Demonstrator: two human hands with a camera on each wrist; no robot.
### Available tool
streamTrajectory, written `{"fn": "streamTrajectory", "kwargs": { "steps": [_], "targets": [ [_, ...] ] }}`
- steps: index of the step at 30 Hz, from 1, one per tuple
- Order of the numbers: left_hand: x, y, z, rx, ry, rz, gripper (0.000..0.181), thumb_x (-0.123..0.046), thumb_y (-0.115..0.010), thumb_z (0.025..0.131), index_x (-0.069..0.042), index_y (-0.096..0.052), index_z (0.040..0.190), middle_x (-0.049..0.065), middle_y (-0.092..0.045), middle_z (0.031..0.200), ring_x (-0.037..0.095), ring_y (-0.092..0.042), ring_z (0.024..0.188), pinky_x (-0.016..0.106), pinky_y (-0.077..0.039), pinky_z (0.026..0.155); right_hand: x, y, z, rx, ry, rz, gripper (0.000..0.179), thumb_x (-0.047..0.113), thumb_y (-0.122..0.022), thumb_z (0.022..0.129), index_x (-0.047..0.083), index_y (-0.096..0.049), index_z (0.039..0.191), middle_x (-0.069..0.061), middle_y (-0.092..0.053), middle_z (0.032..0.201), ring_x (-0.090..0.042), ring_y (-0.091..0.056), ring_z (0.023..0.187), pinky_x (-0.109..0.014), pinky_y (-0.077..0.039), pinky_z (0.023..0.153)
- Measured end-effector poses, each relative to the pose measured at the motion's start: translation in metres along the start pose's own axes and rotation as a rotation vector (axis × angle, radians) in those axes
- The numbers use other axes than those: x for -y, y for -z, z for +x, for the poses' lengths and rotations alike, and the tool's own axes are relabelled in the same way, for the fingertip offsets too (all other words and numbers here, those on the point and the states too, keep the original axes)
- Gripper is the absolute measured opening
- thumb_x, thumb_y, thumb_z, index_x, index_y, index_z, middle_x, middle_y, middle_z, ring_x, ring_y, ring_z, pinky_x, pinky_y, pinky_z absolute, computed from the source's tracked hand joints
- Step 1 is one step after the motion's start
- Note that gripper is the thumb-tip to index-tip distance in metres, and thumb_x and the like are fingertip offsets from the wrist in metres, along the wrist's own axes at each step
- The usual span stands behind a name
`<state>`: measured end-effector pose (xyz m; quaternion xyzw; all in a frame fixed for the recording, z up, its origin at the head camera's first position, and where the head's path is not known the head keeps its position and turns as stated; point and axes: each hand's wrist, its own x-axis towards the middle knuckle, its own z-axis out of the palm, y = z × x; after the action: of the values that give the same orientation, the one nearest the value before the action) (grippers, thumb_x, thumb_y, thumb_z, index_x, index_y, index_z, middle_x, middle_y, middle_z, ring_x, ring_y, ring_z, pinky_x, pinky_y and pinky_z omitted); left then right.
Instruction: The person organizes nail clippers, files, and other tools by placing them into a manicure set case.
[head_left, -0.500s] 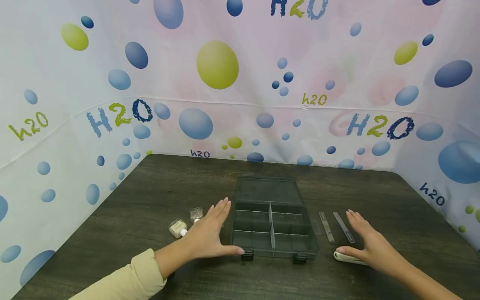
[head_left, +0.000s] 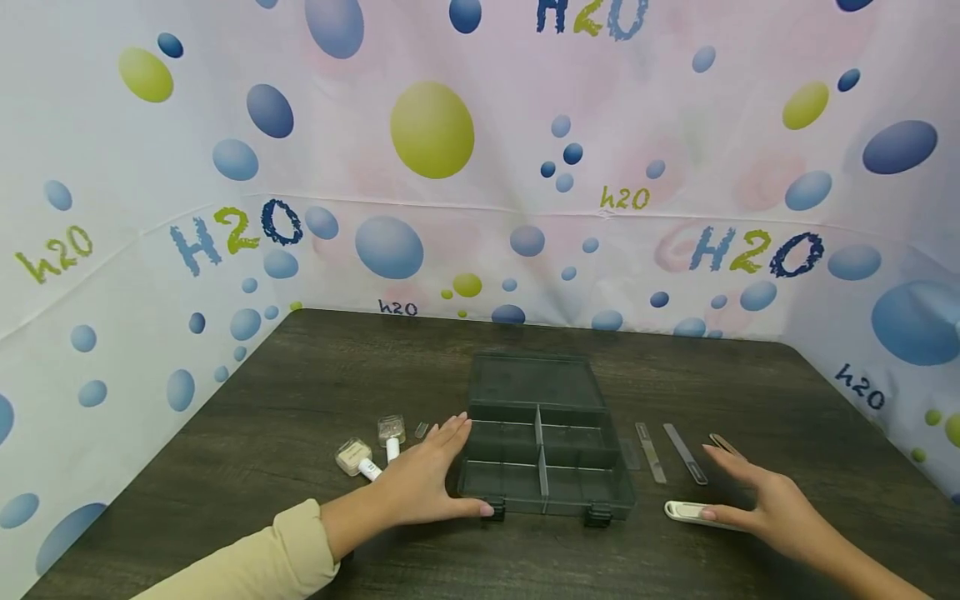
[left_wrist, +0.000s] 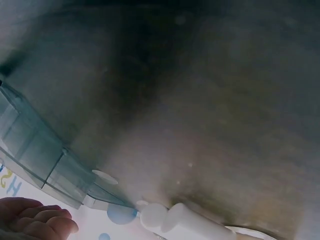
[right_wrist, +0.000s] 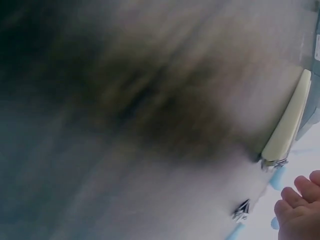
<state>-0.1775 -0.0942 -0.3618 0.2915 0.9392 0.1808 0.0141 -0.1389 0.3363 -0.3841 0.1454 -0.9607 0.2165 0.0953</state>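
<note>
A grey translucent organizer box (head_left: pixel 543 506) stands with its lid (head_left: pixel 536 382) folded back and its four-sided compartments bare. At its left wall is my left hand (head_left: pixel 423 479), fingers straight, fingertips right at the side and thumb by the left latch (head_left: pixel 492 510). My right hand (head_left: pixel 772 500) holds its fingers spread to the right of the box, with the thumb overlapping a cream-coloured tool (head_left: pixel 693 513). In the right wrist view that cream tool (right_wrist: pixel 289 125) has a metal end. Beyond the right fingertips lies a small brownish tool (head_left: pixel 726 445).
Two small bottles, one pale (head_left: pixel 354 457) and one clear (head_left: pixel 391 428), lie left of the box with white caps. A tiny clear piece (head_left: pixel 422 430) is near them. Two flat strips (head_left: pixel 650 452) (head_left: pixel 686 454) lie right of the box. A printed curtain (head_left: pixel 480 167) surrounds the table (head_left: pixel 360 350).
My left hand has shifted a little right and nearer me, closer to the box. The right hand has drawn back to the right, uncovering the brownish tool and more of the cream one.
</note>
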Motion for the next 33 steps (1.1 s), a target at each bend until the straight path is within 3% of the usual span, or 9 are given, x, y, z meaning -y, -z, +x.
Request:
{"fn": "streamTrajectory", "kwargs": {
  "steps": [10,20,26,30,33],
  "targets": [
    [0.0,-0.001,0.001,0.013,0.007,0.023,0.1,-0.066,-0.062,0.075,0.001,-0.031,0.144,0.015,-0.027,0.151,0.046,-0.034,0.131,0.054,-0.041,0.099,-0.009,0.003,-0.006,0.088,-0.044,-0.004,0.073,0.03,-0.08,0.067,-0.002,-0.054,0.127,-0.032,-0.056,0.12,-0.05,-0.057,0.098,-0.054,-0.051,0.073],
    [0.001,-0.004,0.001,0.01,-0.003,-0.012,0.095,-0.062,-0.062,0.077,0.003,-0.034,0.141,0.016,-0.028,0.151,0.04,-0.032,0.135,0.052,-0.038,0.103,-0.016,0.006,-0.013,0.087,-0.073,-0.044,0.051,0.03,-0.08,0.068,0.003,-0.067,0.109,-0.018,-0.065,0.109,-0.016,-0.066,0.087,-0.043,-0.053,0.069],
    [0.002,-0.004,0.001,0.016,-0.001,-0.008,0.094,-0.061,-0.062,0.078,0.003,-0.035,0.141,0.016,-0.028,0.151,0.041,-0.033,0.134,0.052,-0.038,0.102,-0.019,0.004,-0.015,0.065,-0.068,-0.055,0.043,0.032,-0.08,0.067,0.01,-0.07,0.102,-0.005,-0.065,0.099,0.016,-0.049,0.084,-0.029,-0.051,0.064],
    [0.001,-0.004,0.002,0.015,-0.004,-0.004,0.094,-0.061,-0.062,0.078,0.004,-0.035,0.141,0.016,-0.028,0.151,0.038,-0.032,0.136,0.051,-0.037,0.104,-0.021,0.004,-0.014,0.065,-0.049,-0.041,0.033,0.03,-0.08,0.068,0.013,-0.071,0.096,0.003,-0.064,0.093,0.018,-0.046,0.08,-0.019,-0.046,0.061],
    [0.0,-0.003,0.002,0.013,-0.007,-0.002,0.094,-0.061,-0.062,0.078,0.004,-0.035,0.14,0.016,-0.028,0.151,0.037,-0.031,0.136,0.05,-0.036,0.105,-0.022,0.004,-0.014,0.067,-0.001,-0.009,0.024,0.026,-0.079,0.071,0.014,-0.07,0.09,0.005,-0.063,0.089,0.016,-0.047,0.077,-0.019,-0.047,0.059]
  ]
}}
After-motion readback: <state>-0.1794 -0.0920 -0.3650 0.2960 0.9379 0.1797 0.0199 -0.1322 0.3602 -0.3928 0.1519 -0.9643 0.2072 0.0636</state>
